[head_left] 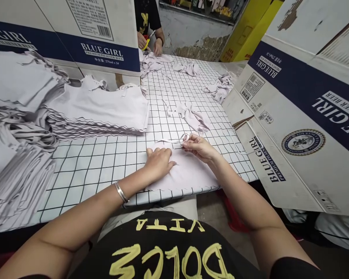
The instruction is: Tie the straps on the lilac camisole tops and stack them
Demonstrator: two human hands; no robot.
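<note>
A pale pinkish-white garment piece point(192, 172) lies flat on the table's near edge, in front of me. My left hand point(159, 162) rests palm down on it, thumb spread from the fingers, which press on the cloth near its upper edge. At that edge, my right hand point(200, 148) pinches a narrow white strap point(171, 141) between thumb and fingertips. The strap curls into a small loop at those fingers. A crumpled scrap of similar cloth point(193, 116) lies just beyond my hands.
Neat stacks of pale garments point(101, 102) fill the left side of the checked tabletop point(90, 159). Beer cartons stand at the left point(107, 54) and right point(267, 116). Across the table, a person point(148, 23) holds yellow-handled scissors point(147, 43) above more cloth. Other scraps point(189, 68) lie farther back.
</note>
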